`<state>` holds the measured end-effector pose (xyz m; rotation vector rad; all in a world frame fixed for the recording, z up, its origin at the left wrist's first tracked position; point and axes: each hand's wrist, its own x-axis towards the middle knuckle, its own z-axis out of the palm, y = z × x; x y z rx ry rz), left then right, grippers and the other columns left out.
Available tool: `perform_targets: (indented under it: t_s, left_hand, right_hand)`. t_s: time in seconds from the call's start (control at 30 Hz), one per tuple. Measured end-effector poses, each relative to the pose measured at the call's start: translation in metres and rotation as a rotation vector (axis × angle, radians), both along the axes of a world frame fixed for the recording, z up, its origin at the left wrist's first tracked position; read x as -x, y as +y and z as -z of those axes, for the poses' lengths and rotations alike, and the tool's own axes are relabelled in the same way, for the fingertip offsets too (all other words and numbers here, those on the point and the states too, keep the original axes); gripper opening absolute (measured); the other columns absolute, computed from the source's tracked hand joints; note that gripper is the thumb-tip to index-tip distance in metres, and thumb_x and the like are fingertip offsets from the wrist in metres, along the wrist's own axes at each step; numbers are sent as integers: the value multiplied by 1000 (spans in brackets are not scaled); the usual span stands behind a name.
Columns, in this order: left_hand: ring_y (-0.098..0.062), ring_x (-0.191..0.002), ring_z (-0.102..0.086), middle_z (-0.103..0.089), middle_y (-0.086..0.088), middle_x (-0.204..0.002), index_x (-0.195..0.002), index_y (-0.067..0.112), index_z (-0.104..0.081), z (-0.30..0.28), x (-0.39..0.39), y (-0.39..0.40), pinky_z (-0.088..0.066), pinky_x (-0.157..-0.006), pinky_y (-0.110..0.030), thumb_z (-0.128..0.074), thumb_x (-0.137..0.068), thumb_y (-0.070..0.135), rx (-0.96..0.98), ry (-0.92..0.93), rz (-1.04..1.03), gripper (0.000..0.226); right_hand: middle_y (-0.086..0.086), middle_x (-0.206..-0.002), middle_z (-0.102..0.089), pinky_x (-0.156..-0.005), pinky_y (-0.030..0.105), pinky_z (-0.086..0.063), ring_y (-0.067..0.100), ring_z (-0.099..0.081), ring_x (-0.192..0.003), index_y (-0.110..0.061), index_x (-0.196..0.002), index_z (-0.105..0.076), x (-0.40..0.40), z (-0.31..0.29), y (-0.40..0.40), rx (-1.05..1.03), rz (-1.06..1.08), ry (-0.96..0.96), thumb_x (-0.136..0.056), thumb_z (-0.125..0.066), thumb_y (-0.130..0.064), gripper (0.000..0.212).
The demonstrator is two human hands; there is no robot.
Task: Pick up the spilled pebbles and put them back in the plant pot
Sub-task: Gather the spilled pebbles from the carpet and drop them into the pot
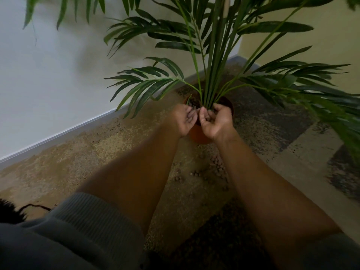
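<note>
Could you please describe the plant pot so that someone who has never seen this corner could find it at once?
Look to the corner where the two walls meet, under the tall palm. Its stems run down into a small round orange pot on the carpet, behind both hands. It is the only container there, with brown pebbles scattered just before it.

Single head-worn view, angled forward and down, seemingly close above the plant pot (pixel 198 134) and carpet (pixel 97 152).

- A patchy carpet (pixel 120 145) in tan, grey and dark tones covers the floor up to the pale skirting board (pixel 64 131).
- An orange plant pot (pixel 198 134) stands on it near the corner.
- Brown pebbles (pixel 216 166) lie scattered on the carpet just in front of the pot.
</note>
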<state>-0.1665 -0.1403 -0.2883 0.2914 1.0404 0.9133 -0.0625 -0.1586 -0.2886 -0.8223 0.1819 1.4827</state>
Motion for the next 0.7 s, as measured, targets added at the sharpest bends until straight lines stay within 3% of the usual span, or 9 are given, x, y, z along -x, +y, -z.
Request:
perform_targets:
  t_s: [0.1, 0.17, 0.23, 0.27, 0.47, 0.6, 0.7]
  left_hand:
    - [-20, -93, -57, -47, -11, -86, -92, 1, -52, -15, -15, 5, -44, -101, -31, -33, -103, 19, -53, 11, 52, 28]
    - [-28, -110, -55, -52, -20, -115, -126, -7, -46, -19, -19, 5, -40, -105, -37, -29, -104, 19, -74, 12, 104, 38]
    - [-33, -139, -36, -34, -23, -150, -147, -7, -23, -17, -19, 4, -32, -113, -41, -27, -105, 18, -93, 26, 119, 50]
    - [-33, -144, -28, -25, -23, -155, -149, -6, -19, -14, -17, 4, -30, -116, -42, -26, -104, 17, -102, 29, 111, 51]
    - [-22, -134, -47, -43, -13, -149, -148, 4, -32, 10, 0, -4, -41, -109, -32, -21, -106, 18, -131, 94, -13, 46]
    - [-18, -127, -54, -52, -5, -142, -146, 13, -39, 23, 15, -11, -44, -101, -27, -29, -105, 17, -119, 289, -67, 42]
    - [-13, -88, -64, -65, 1, -105, -138, 13, -51, 52, 31, -11, -50, -74, -24, -41, -101, 18, -90, 411, -75, 39]
  right_hand:
    - [17, -136, -43, -103, 38, -49, 26, -48, -129, 3, -139, -41, -12, -3, 5, -19, 58, -21, -102, -38, -13, 40]
    - [18, -143, -39, -111, 40, -41, 28, -44, -132, -3, -149, -32, -17, -1, 3, -31, 45, -70, -103, -33, -14, 47]
    - [18, -142, -43, -114, 41, -36, 30, -45, -131, -4, -147, -37, -21, 5, 1, -33, 14, -113, -103, -32, -17, 46]
    - [19, -144, -43, -115, 42, -34, 30, -44, -133, -4, -146, -38, -22, 9, 0, -32, 6, -123, -102, -33, -18, 46]
    - [18, -145, -44, -114, 39, -37, 30, -44, -134, 0, -145, -39, -16, 16, -6, -18, 34, -211, -99, -37, -11, 47]
    - [19, -116, -60, -102, 34, -50, 31, -59, -116, 3, -115, -53, 2, 13, -15, -28, -68, -322, -99, -42, -2, 20]
    - [15, -97, -67, -91, 33, -56, 26, -69, -91, -2, -106, -57, 18, 26, -19, -9, -303, -571, -95, -50, 1, 13]
